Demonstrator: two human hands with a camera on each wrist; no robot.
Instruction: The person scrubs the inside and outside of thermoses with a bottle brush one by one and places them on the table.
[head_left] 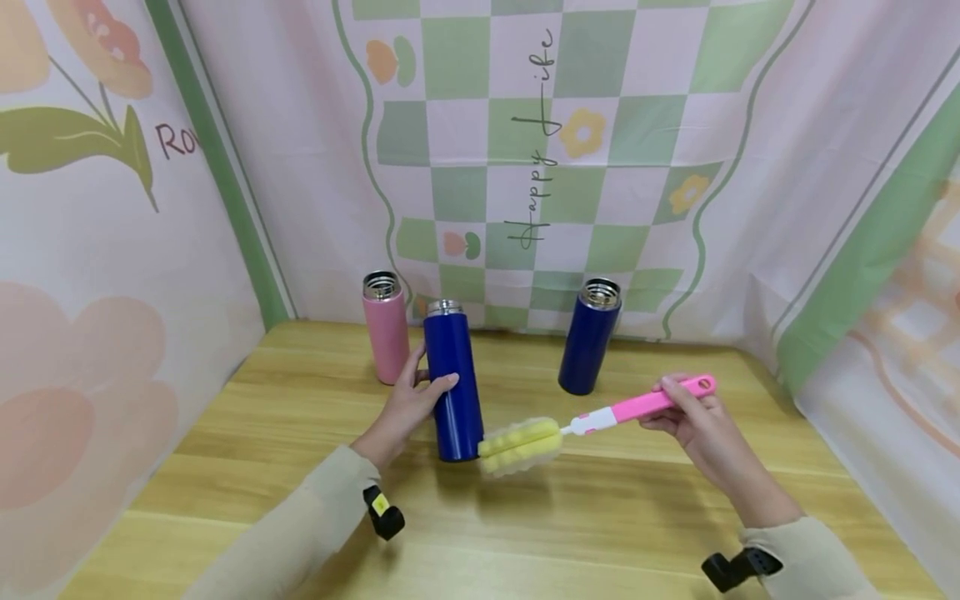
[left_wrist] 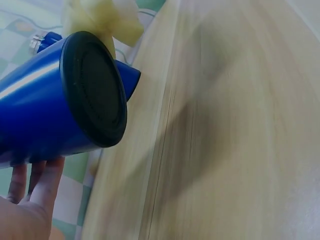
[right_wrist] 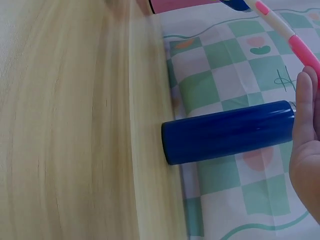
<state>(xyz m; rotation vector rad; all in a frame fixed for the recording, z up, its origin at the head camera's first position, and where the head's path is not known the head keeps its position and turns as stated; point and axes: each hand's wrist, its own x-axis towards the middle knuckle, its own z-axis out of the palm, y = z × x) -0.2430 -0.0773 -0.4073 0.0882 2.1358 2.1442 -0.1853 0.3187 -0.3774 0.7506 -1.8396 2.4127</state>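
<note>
My left hand (head_left: 405,408) holds a dark blue thermos bottle (head_left: 459,421) around its middle, its open metal mouth up and leaning slightly left. In the left wrist view, the black base (left_wrist: 100,95) of this bottle hangs over the table, which bears a shadow. Between the thumb and fingers of my right hand (head_left: 697,433) is the pink and white handle (head_left: 645,404) of a bottle brush. Its yellow sponge head (head_left: 521,446) points left, outside the bottle by its lower end. Whether sponge and bottle touch, I cannot tell.
A pink thermos bottle (head_left: 387,333) stands lidless behind my left hand. Farther right, a second lidless blue bottle (head_left: 590,342) stands near the back edge of the wooden table (head_left: 300,400). Patterned curtains (head_left: 637,183) hang behind the table and at its sides.
</note>
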